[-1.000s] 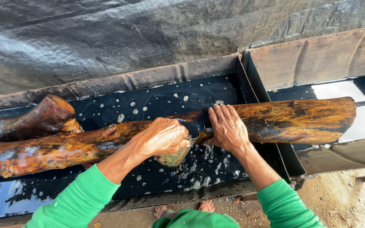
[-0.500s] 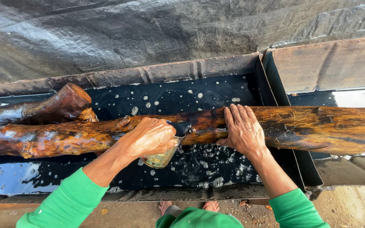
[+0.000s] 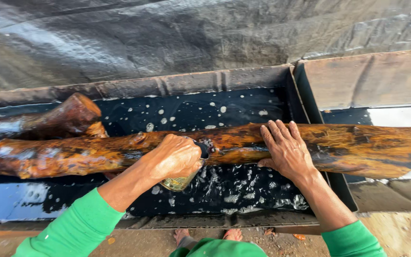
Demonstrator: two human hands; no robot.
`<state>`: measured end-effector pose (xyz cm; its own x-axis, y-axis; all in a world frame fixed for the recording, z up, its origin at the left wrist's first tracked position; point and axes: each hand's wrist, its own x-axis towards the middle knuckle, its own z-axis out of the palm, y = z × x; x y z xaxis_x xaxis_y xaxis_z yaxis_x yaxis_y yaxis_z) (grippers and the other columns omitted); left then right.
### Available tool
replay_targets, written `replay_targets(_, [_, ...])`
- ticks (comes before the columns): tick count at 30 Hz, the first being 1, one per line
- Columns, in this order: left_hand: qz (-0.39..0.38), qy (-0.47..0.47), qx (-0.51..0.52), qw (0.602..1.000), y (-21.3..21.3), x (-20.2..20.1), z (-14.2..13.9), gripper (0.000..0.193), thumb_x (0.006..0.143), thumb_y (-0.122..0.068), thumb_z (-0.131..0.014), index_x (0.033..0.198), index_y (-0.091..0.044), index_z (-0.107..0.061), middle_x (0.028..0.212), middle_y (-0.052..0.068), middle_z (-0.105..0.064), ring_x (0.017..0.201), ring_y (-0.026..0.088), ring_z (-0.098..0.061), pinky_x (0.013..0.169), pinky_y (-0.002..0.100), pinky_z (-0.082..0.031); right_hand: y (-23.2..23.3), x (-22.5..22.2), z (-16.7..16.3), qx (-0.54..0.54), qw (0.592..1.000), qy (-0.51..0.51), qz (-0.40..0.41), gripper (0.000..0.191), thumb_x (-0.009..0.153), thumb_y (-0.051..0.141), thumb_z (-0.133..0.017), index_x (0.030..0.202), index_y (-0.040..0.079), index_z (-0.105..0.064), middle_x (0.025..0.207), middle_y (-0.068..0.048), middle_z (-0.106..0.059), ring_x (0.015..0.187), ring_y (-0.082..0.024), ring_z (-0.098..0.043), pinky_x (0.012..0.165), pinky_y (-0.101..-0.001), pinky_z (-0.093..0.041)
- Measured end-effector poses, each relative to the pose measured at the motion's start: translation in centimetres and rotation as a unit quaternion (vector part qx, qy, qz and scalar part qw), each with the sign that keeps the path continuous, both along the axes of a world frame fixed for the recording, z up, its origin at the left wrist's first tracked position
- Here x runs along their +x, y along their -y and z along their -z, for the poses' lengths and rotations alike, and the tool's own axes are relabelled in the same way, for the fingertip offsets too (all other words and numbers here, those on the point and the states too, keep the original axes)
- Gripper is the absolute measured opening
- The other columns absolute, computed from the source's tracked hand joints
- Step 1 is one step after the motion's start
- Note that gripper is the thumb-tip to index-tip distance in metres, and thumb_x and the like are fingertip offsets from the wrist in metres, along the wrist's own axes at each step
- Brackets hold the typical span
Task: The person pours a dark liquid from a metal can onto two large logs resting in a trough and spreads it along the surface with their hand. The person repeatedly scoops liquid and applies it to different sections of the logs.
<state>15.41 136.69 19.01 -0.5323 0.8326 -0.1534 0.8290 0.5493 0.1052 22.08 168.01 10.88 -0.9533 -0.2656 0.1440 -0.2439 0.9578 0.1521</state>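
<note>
A long wet orange-brown log [image 3: 348, 147] lies across a trough of dark liquid [image 3: 191, 112], its right end sticking out over the trough's end wall. My left hand [image 3: 174, 157] grips a small metal can [image 3: 179, 182] tipped against the log's near side. My right hand [image 3: 286, 150] rests flat on top of the log, fingers spread, a little to the right of the can. Both arms wear green sleeves.
A second, thicker log [image 3: 48, 119] lies at the back left of the trough. A metal rim [image 3: 167, 85] runs along the far side, with black plastic sheeting [image 3: 191, 33] behind it. Another rusty trough [image 3: 372, 81] adjoins at the right. My bare feet [image 3: 208, 234] stand below.
The view has shifted so the log and trough sit further right. My left hand has tipped the can lower against the log. My right hand has stayed flat on the log.
</note>
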Motion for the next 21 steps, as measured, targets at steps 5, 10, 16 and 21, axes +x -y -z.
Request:
replay_targets(5, [0.066, 0.005, 0.041, 0.997, -4.2, 0.3, 0.3, 0.034, 0.077, -0.025, -0.072, 0.054, -0.002, -0.062, 0.055, 0.021, -0.059, 0.053, 0.041, -0.063, 0.047, 0.051, -0.047, -4.2, 1.9, -0.6, -0.028, 0.999, -0.044, 0.006, 0.111, 0.063, 0.068, -0.071, 0.149, 0.006, -0.041, 0.153, -0.018, -0.044, 0.144, -0.037, -0.038, 0.119, -0.0548, -0.026])
replay_targets(10, [0.144, -0.016, 0.083, 0.986, -9.9, 0.6, -0.3, 0.029, 0.073, -0.024, -0.071, 0.054, -0.003, -0.062, 0.054, 0.020, -0.061, 0.050, 0.039, -0.064, 0.044, 0.051, -0.046, -7.5, 3.2, -1.9, -0.055, 0.997, -0.036, 0.037, 0.121, 0.055, 0.080, -0.070, 0.148, 0.008, -0.043, 0.152, -0.019, -0.044, 0.143, -0.037, -0.039, 0.121, -0.0533, -0.025])
replay_targets(16, [0.170, -0.022, 0.038, 0.984, -16.0, 0.9, -1.9, 0.020, 0.078, -0.020, -0.066, 0.067, -0.005, -0.072, 0.062, 0.018, -0.069, 0.057, 0.036, -0.071, 0.050, 0.048, -0.054, -9.7, 4.1, -3.3, -0.033, 0.998, -0.032, 0.047, 0.129, 0.050, 0.087, -0.068, 0.147, 0.005, -0.044, 0.151, -0.020, -0.046, 0.142, -0.036, -0.038, 0.119, -0.0514, -0.025])
replay_targets(21, [0.192, -0.024, 0.059, 0.979, -19.3, 0.7, -3.4, 0.018, 0.075, -0.021, -0.068, 0.070, -0.005, -0.075, 0.067, 0.019, -0.071, 0.064, 0.037, -0.072, 0.056, 0.048, -0.056, -9.7, 4.3, -3.6, -0.031, 0.998, -0.029, 0.056, 0.132, 0.050, 0.087, -0.070, 0.145, -0.001, -0.042, 0.151, -0.019, -0.045, 0.142, -0.035, -0.038, 0.120, -0.0490, -0.024])
